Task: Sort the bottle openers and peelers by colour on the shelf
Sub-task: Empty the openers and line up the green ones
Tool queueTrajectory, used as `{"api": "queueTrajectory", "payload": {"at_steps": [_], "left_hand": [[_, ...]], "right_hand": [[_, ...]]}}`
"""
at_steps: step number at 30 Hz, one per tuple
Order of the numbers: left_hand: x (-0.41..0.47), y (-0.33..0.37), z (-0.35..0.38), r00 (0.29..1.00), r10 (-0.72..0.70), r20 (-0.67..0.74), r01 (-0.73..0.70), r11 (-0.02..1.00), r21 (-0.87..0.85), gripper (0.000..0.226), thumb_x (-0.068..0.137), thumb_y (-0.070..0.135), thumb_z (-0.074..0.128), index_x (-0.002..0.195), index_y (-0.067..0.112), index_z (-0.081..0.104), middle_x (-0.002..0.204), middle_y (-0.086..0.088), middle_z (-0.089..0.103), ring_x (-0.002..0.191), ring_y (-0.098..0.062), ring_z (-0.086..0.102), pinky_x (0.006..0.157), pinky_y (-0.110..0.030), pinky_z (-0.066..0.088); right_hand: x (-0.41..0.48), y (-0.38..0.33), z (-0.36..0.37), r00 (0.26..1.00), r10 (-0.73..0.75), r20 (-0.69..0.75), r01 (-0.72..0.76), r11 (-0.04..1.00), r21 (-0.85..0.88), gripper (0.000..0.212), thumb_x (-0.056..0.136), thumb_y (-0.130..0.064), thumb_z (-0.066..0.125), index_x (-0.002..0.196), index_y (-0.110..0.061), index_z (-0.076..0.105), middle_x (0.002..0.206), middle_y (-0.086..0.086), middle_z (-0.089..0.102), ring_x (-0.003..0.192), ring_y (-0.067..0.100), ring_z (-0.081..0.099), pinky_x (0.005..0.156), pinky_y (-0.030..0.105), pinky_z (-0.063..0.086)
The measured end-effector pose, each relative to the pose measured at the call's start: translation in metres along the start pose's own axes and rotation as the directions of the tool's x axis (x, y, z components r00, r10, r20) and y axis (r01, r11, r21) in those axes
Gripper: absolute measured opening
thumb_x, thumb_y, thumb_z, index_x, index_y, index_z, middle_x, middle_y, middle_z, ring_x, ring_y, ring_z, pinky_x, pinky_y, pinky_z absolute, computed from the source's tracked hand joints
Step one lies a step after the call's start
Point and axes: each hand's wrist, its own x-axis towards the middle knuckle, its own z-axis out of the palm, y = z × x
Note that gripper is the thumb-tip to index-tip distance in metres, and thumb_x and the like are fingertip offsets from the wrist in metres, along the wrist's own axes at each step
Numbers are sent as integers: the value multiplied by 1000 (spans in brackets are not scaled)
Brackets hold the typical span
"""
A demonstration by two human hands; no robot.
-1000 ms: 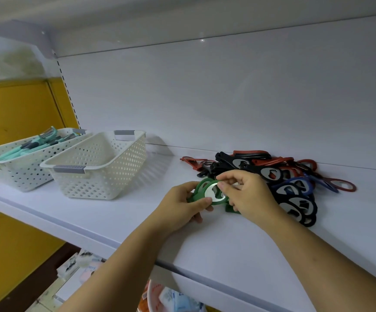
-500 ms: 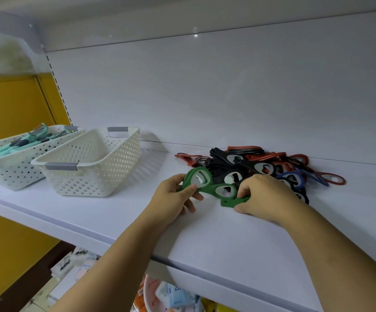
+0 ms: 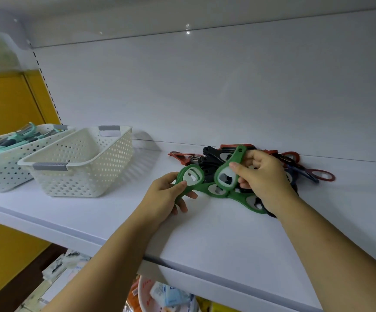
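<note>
My left hand (image 3: 167,194) grips a green bottle opener (image 3: 190,176) by its round head, just above the white shelf (image 3: 115,212). My right hand (image 3: 262,176) holds a second green bottle opener (image 3: 227,174) lifted and tilted, handle pointing up. Two more green openers (image 3: 234,195) lie flat under it. Behind my right hand sits a mixed pile of black, red and blue openers (image 3: 211,156), partly hidden by the hand.
Two white perforated baskets stand at the left: the nearer basket (image 3: 81,163) shows nothing inside, the farther basket (image 3: 0,163) holds several teal peelers (image 3: 13,140). The shelf's back wall rises right behind the pile. Packaged goods show on a lower shelf below the front edge.
My right hand, which lay on the flat green openers, has lifted one green opener off the shelf and tilted it upright. My left hand keeps its hold on the other green opener.
</note>
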Motion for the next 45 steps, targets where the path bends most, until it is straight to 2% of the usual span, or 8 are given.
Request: {"api": "queueTrajectory", "payload": {"at_steps": [7, 10, 16, 20, 23, 28, 36, 45], "left_hand": [[-3, 7, -1, 998, -20, 59, 22, 999, -46, 25, 96, 6, 40, 101, 12, 64, 83, -13, 73, 51, -19, 55, 45, -22, 37], [-4, 8, -3, 998, -23, 60, 28, 996, -81, 26, 96, 7, 39, 96, 11, 65, 79, -9, 72, 53, -19, 55, 48, -24, 38], [-3, 3, -2, 998, 31, 49, -27, 996, -84, 26, 99, 29, 46, 96, 7, 60, 59, 2, 52, 48, -10, 39, 46, -21, 32], [0, 0, -3, 996, 42, 80, -36, 996, -77, 14, 95, 15, 55, 107, 8, 58, 71, -3, 64, 47, -9, 38, 45, -20, 32], [0, 0, -2, 999, 8, 53, -3, 995, -101, 16, 97, 13, 52, 110, 7, 58, 77, -7, 66, 46, -11, 41, 44, -21, 34], [0, 1, -2, 999, 7, 35, -5, 997, -76, 14, 98, 12, 48, 107, 13, 59, 80, -7, 70, 52, -20, 59, 44, -23, 41], [-1, 1, -3, 999, 40, 14, -39, 997, -63, 24, 97, 6, 49, 112, 21, 59, 95, -9, 72, 56, -18, 58, 49, -24, 43], [-3, 3, -3, 998, 56, 13, -55, 995, -86, 25, 96, 4, 48, 110, 22, 59, 79, -3, 67, 52, -14, 46, 51, -24, 35]], "right_hand": [[-11, 11, 36, 839, -537, 92, 545, 828, -131, 16, 70, 3, 78, 74, -10, 70, 80, 0, 63, 69, 8, 62, 64, 20, 53], [-10, 19, 44, 784, -596, 176, 620, 767, -166, 14, 71, 5, 74, 80, -5, 73, 84, 0, 61, 72, 12, 61, 64, 28, 56], [-11, 28, 55, 781, -504, 368, 603, 761, -239, 15, 77, -5, 70, 91, -8, 74, 94, -13, 61, 87, 10, 63, 78, 30, 57], [-14, 14, 46, 898, -253, 361, 281, 959, -26, 25, 82, 7, 65, 79, -17, 71, 95, -9, 69, 88, 3, 65, 80, 18, 53], [-5, 9, 32, 973, -129, 191, 150, 984, -98, 24, 84, -2, 66, 77, -25, 69, 79, -4, 69, 70, 10, 64, 67, 19, 54], [3, 16, 10, 981, -185, 61, 175, 696, -696, 11, 86, -16, 62, 88, -24, 69, 73, -15, 62, 65, 8, 53, 56, 23, 40], [1, 21, 22, 963, -91, 253, 268, 377, -887, 33, 86, -48, 60, 107, -25, 68, 113, -4, 52, 108, 19, 44, 88, 30, 38], [-2, 19, 27, 948, -72, 310, 309, 435, -846, 15, 87, -38, 62, 97, -29, 66, 117, -14, 59, 112, 17, 44, 89, 31, 28]]}}
